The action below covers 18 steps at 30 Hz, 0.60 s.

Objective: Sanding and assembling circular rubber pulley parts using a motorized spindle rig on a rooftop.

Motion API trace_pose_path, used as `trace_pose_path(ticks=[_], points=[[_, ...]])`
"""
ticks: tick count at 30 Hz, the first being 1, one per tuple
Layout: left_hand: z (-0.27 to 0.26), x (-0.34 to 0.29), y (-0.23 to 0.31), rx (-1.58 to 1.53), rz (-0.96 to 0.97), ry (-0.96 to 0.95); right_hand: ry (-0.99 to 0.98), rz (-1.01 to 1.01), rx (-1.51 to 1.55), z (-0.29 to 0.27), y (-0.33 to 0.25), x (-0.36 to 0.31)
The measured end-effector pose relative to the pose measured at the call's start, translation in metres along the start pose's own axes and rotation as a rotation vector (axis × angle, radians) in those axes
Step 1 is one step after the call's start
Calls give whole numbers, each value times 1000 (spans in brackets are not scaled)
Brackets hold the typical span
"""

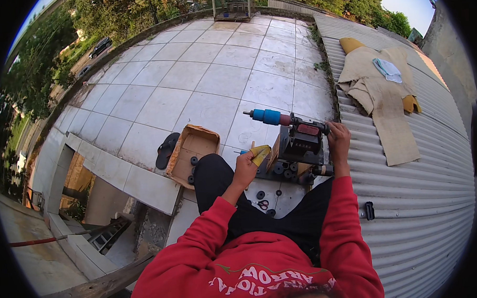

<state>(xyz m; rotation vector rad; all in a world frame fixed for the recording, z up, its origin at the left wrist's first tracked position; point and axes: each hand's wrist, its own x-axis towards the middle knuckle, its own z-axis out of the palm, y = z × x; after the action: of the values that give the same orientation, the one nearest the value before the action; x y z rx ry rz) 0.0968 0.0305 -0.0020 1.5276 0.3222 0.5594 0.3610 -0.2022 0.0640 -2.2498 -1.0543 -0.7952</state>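
Where tiles (218, 108) border roofing (408, 206), left grip (244, 167) pinches yellow sheet (261, 156), right (339, 138) clasps black machine (304, 142).

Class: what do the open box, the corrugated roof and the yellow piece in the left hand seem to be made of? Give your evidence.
Open box: probably cardboard; matt brown with worn-looking edges.
Corrugated roof: grey ridged sheet, perhaps metal or fibre cement; the ridges fit either.
Yellow piece: thin and folded-looking, possibly abrasive paper or cloth; too small to tell.

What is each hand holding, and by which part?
Left hand: yellow piece, by its left edge. Right hand: at the black machine, right side; grip unclear.
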Motion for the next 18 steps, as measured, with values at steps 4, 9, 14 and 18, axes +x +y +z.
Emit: trace_pose_path(ticks=[4, 9, 14, 18], points=[[1, -1, -1, 10, 6, 4, -87, 37, 26, 17, 10, -36], [0, -3, -2, 20, 57, 9, -65, 26, 77, -7, -19, -81], [5, -3, 2, -7, 22, -14, 112, -56, 36, -42, -42, -78], [-2, -2, -19, 27, 23, -7, 184, -100, 5, -52, -50, -33]])
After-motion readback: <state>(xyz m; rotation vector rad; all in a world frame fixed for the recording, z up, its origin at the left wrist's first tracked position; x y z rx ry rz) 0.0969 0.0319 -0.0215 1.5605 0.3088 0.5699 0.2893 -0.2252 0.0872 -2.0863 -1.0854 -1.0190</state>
